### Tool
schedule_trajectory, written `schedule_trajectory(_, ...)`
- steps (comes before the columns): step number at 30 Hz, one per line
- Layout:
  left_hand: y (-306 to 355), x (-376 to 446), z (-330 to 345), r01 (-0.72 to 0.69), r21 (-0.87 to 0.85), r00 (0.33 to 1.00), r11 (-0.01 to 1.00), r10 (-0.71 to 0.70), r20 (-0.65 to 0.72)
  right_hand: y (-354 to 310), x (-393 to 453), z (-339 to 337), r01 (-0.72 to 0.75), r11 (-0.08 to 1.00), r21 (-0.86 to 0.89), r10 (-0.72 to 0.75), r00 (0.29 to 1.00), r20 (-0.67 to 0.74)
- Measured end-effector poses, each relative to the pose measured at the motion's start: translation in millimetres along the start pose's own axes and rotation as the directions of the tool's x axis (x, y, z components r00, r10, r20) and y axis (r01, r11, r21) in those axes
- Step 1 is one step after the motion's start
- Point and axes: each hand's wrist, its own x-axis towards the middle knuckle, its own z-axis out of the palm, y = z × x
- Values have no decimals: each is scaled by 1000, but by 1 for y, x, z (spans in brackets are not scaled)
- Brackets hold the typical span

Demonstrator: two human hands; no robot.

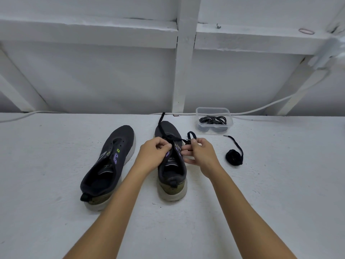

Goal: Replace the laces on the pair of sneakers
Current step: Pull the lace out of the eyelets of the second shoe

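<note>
both hands over the right sneaker (171,165): left hand (155,153) pinches the black lace (162,126) at the eyelets, right hand (198,153) grips its looped end; left sneaker (110,165) sits unlaced beside it.

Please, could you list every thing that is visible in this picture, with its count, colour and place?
sneaker without lace: one, black with purple and green marks, left on the table.
sneaker being laced: one, black, centre, under the hands.
lace in the sneaker: one, black, one end lies past the toe.
coiled lace: one, black, right on the table.
plastic container: one, clear, behind, holds dark laces.
cable: one, white, along the wall.
table: one, white.
left hand: one, pinches the lace.
right hand: one, grips the lace.
</note>
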Motion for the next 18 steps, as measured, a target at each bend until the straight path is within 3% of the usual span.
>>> schedule_trajectory(2, -2, -2, 2, 30, -27, 998, 999, -32, -48, -2, -2, -2, 18, 995, -102, -18, 1000, 0)
schedule_trajectory(5, -4, -9, 5, 120, -207, 988, 971, -137, -70, -6, -3, -6, 85, 953, -289, -90, 996, -4)
schedule_trajectory(9, -3, -19, 13, 128, -280, 974, 951, -174, -147, -13, -10, -8, 189, 814, -549, -165, 982, 93)
schedule_trajectory(13, -7, -18, 13, 31, -125, 951, 992, -68, -302, -12, -28, -5, 229, 783, -578, -146, 971, 187)
schedule_trajectory(18, -11, -18, 16, -136, 195, 929, 971, 194, -315, -12, -43, -2, 265, 756, -598, -154, 961, 231)
